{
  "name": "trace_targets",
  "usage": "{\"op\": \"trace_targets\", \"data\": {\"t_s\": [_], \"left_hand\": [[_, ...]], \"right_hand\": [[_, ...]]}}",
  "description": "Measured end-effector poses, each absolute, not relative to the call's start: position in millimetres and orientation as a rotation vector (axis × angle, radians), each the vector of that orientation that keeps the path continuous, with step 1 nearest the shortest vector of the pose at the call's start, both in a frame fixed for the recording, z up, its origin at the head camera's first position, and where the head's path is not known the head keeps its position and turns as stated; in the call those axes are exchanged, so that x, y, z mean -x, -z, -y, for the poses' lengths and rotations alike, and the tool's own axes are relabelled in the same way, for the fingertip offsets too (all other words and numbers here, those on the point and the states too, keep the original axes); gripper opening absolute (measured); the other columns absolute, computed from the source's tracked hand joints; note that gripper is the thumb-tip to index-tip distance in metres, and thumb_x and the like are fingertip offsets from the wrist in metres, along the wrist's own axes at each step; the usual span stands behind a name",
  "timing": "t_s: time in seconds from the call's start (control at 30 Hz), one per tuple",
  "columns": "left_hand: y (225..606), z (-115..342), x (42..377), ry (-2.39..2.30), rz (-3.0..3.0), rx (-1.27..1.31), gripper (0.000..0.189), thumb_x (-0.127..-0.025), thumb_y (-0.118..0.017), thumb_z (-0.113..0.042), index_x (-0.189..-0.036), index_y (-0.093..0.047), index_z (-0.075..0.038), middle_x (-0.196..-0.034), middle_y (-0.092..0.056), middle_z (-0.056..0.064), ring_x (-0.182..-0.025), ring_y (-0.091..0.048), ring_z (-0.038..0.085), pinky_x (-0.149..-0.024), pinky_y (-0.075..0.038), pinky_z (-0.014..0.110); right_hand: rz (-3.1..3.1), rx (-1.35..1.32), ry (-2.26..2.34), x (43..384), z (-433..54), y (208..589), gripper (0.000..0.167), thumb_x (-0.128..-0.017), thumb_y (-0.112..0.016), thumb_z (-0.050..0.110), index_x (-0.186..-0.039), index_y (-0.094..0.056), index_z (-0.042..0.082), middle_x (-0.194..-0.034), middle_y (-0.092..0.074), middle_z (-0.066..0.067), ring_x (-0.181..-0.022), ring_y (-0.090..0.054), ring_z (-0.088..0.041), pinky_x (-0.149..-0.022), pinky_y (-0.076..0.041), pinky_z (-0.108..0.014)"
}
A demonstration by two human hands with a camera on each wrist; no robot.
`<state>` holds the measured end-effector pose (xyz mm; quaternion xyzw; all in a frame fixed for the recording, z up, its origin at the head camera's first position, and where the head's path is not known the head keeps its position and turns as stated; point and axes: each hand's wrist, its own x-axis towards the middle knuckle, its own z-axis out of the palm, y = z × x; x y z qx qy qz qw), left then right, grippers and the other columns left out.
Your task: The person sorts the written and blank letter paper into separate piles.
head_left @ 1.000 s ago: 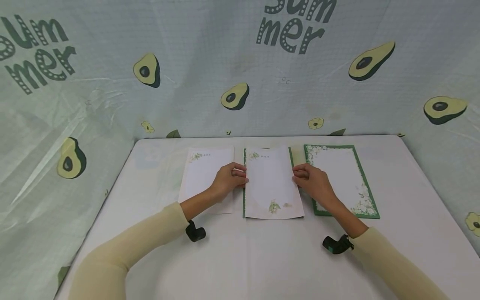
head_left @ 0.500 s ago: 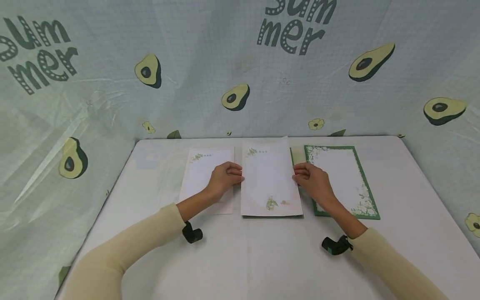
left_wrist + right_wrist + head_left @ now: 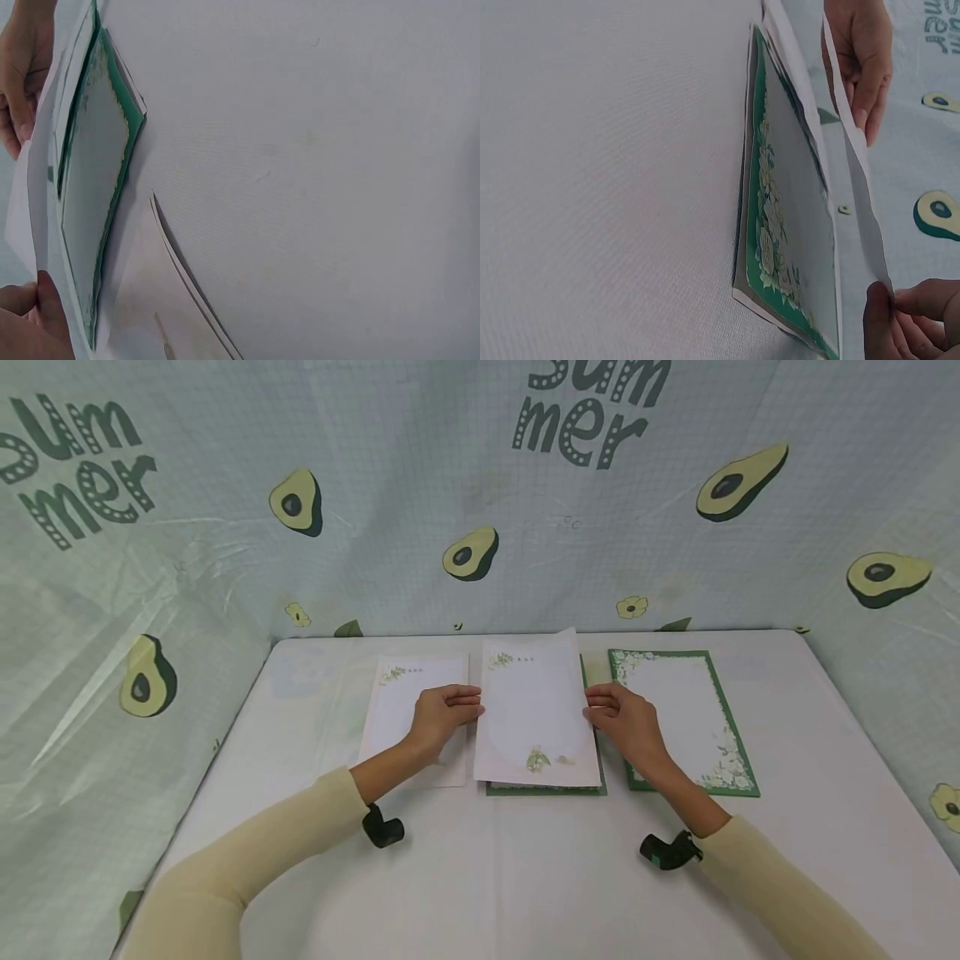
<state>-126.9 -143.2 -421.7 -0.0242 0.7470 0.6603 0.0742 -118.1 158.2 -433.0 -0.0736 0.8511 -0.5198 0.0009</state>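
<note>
Sheet (image 3: 536, 718), one, in the grip of left hand (image 3: 439, 718) and right hand (image 3: 628, 720), above one green-edged pad (image 3: 546, 791)

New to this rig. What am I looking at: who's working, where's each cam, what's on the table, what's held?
There's no robot: a person is working with a bare left hand and right hand. The wide picture comes from a head-worn camera looking forward and down. The other two come from the black left wrist camera and right wrist camera, so they look sideways across the work. On the white table lie pale paper at left, a middle green-bordered pile, and right green-bordered paper. Both hands pinch one printed sheet by opposite edges, above the middle pile.
</note>
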Motion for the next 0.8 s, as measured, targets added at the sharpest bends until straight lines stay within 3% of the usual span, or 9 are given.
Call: {"op": "trace_targets", "data": {"t_s": [0.8], "left_hand": [[419,153,122,-2.091,-2.117,0.232,0.028,-0.090,-0.073,0.006,-0.118,-0.068,0.008,-0.107,-0.073,0.019,-0.090,-0.072,0.013,-0.086,-0.062,0.030]], "right_hand": [[-2.625,0.242,1.816,114,-146,437,0.036,-0.099,-0.069,0.013,-0.131,-0.063,-0.001,-0.124,-0.068,-0.021,-0.113,-0.068,-0.033,-0.081,-0.054,-0.009]]}}
